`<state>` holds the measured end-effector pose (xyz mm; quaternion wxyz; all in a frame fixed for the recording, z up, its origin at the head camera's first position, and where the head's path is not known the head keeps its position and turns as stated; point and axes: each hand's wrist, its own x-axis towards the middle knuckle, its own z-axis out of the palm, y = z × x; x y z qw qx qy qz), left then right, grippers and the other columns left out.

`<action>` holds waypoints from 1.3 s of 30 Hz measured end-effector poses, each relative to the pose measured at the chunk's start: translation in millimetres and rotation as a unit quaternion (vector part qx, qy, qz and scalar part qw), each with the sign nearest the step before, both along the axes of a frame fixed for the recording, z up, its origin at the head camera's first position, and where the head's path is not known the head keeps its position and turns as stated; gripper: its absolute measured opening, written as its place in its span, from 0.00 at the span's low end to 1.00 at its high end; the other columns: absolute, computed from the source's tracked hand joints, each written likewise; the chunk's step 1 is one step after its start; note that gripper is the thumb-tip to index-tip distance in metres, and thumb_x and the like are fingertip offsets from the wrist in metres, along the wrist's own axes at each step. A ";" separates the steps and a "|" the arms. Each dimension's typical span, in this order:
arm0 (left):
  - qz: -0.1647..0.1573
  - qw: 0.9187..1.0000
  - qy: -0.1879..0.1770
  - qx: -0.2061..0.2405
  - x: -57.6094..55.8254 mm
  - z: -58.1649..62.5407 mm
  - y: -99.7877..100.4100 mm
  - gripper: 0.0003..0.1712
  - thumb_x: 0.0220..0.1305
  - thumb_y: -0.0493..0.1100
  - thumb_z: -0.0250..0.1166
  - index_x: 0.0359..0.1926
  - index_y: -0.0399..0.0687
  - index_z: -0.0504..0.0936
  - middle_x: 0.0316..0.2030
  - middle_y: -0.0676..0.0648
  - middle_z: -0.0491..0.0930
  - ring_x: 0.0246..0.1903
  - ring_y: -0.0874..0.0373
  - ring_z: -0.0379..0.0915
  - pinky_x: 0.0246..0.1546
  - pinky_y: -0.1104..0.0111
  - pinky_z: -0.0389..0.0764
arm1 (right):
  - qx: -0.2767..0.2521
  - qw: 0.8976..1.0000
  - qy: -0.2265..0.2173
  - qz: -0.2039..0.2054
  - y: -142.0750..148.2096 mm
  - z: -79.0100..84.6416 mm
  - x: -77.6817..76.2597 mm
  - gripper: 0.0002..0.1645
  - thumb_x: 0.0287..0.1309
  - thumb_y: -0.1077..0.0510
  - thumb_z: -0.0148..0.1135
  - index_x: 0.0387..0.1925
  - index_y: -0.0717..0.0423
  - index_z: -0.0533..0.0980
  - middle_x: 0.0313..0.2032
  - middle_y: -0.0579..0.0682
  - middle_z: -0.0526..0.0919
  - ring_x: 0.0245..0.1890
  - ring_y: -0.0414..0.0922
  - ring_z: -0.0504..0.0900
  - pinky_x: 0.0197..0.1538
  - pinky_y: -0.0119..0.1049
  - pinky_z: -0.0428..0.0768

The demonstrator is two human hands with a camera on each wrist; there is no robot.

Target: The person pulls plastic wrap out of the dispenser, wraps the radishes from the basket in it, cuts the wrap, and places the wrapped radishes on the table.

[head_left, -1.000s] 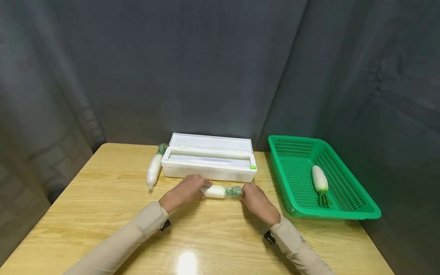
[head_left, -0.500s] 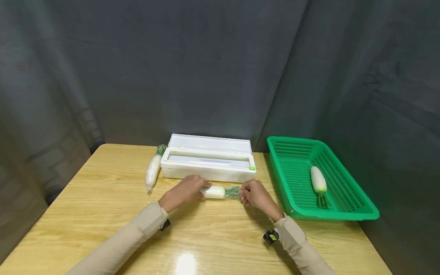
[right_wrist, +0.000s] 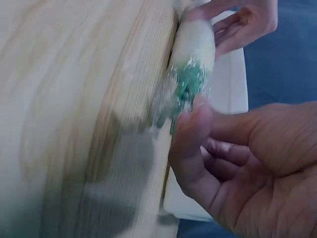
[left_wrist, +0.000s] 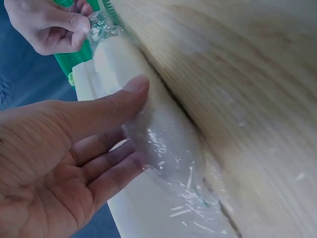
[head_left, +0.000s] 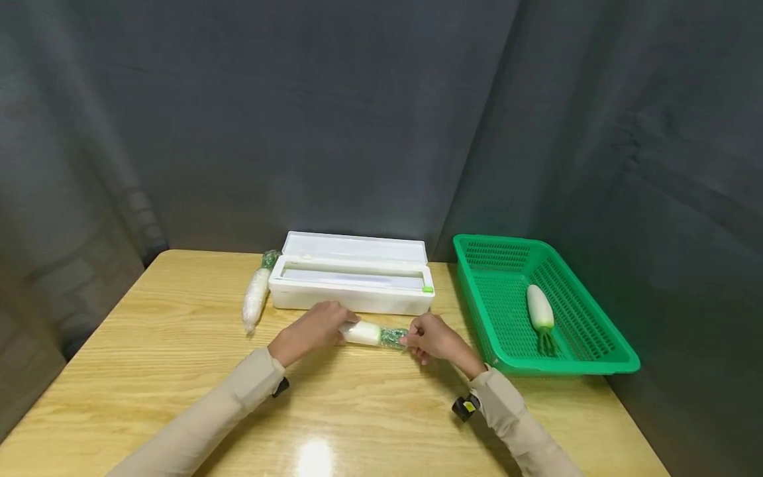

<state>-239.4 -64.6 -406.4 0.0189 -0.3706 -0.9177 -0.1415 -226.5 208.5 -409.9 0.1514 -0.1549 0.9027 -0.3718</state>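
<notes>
A white radish point(head_left: 363, 333) in clear cling film lies crosswise on the table, its green stems point(head_left: 393, 338) to the right. My left hand point(head_left: 316, 329) grips its body near the left end, thumb on one side and fingers on the other, as the left wrist view shows. Loose film point(left_wrist: 190, 198) spreads past the root end. At the stem end my right hand point(head_left: 434, 336) pinches the film between thumb and forefinger, the other fingers curled. Right behind the radish is a white film dispenser box point(head_left: 352, 299) with its lid up.
Another film-wrapped radish point(head_left: 256, 298) lies left of the box. To the right stands a green basket point(head_left: 495, 341), with a bare radish point(head_left: 539, 308) inside. A dark curtain point(head_left: 357, 119) closes off the table's far side.
My right hand has turned at the stem end, bringing its pinching fingers into view. The left hand keeps its grip on the radish. The head view has shifted slightly.
</notes>
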 end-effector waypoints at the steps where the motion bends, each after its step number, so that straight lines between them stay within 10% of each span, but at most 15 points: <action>1: 0.004 1.000 -0.005 -0.006 -0.5 0.2 -0.3 0.26 0.49 0.32 0.83 0.52 0.35 0.88 0.45 0.40 0.90 0.43 0.47 0.87 0.49 0.60 0.87 | 0.017 1.000 0.011 -0.006 -2.3 0.3 0.3 0.19 0.71 0.61 0.66 0.22 0.64 0.75 0.17 0.52 0.77 0.13 0.42 0.74 0.20 0.34 0.78; 6: 0.010 0.999 -0.032 -0.031 -2.8 1.7 -0.6 0.27 0.49 0.34 0.83 0.52 0.34 0.88 0.47 0.39 0.89 0.45 0.47 0.87 0.51 0.59 0.86 | 0.106 0.981 0.159 -0.017 -22.5 3.3 9.2 0.18 0.62 0.55 0.75 0.25 0.58 0.75 0.24 0.46 0.73 0.24 0.43 0.71 0.28 0.36 0.71; 12: -0.017 0.999 -0.017 -0.036 -6.5 2.2 0.8 0.26 0.47 0.36 0.84 0.50 0.37 0.90 0.42 0.45 0.91 0.37 0.59 0.83 0.44 0.66 0.85 | 0.126 0.938 0.301 0.119 -50.1 -6.5 10.9 0.28 0.57 0.53 0.78 0.58 0.58 0.83 0.49 0.53 0.82 0.52 0.52 0.78 0.52 0.51 0.80; 18: -0.051 0.998 -0.031 0.022 -9.0 -5.5 -7.7 0.19 0.47 0.37 0.83 0.43 0.38 0.90 0.26 0.53 0.80 0.27 0.66 0.64 0.30 0.73 0.71 | 0.130 0.909 0.369 0.145 -59.0 -18.2 2.5 0.25 0.54 0.54 0.79 0.53 0.59 0.84 0.42 0.51 0.83 0.43 0.47 0.80 0.46 0.42 0.81; 22: -0.037 0.996 -0.054 0.058 -9.3 -12.2 -24.6 0.17 0.51 0.40 0.82 0.41 0.40 0.88 0.29 0.52 0.81 0.29 0.65 0.68 0.31 0.71 0.73 | 0.150 0.886 0.407 0.165 -60.9 -18.0 0.3 0.21 0.52 0.52 0.79 0.45 0.59 0.83 0.36 0.51 0.81 0.37 0.47 0.79 0.39 0.41 0.80; 26: -0.026 0.997 -0.050 0.047 -6.7 -12.5 -39.7 0.21 0.52 0.37 0.82 0.47 0.38 0.87 0.39 0.48 0.87 0.36 0.62 0.78 0.37 0.69 0.80 | 0.158 0.885 0.407 0.164 -61.7 -12.3 -1.0 0.18 0.52 0.52 0.79 0.39 0.57 0.82 0.34 0.50 0.81 0.34 0.46 0.78 0.37 0.40 0.79; 39: 0.001 0.988 -0.120 0.102 -6.1 -11.4 -59.8 0.09 0.55 0.32 0.78 0.34 0.46 0.87 0.23 0.55 0.76 0.23 0.70 0.62 0.25 0.76 0.68 | 0.168 0.888 0.390 0.174 -61.8 -7.9 -5.4 0.17 0.52 0.52 0.78 0.40 0.58 0.84 0.34 0.51 0.83 0.34 0.46 0.79 0.39 0.39 0.81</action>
